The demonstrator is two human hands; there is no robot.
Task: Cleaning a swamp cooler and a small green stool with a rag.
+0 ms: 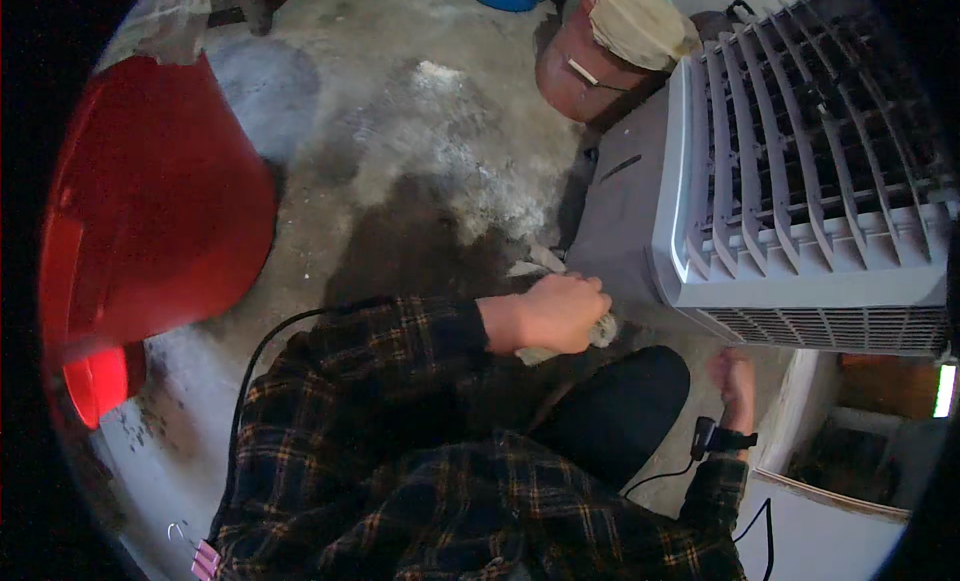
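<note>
My left hand is closed around a pale, crumpled cloth, close to the lower side of a grey-white air cooler. Part of the cloth shows below my palm. More pale scraps lie on the floor just beyond my knuckles, against the cooler's base. My right hand is beneath the cooler's front edge, to the right of my knee; it is blurred, and its fingers are partly hidden. A black strap with a small device sits on that wrist.
A large red plastic tub stands at the left, with a bright red basin below it. A reddish-brown bucket under a beige cloth stands behind the cooler. The concrete floor has a dark wet-looking patch and whitish marks. Black cables run beside both arms.
</note>
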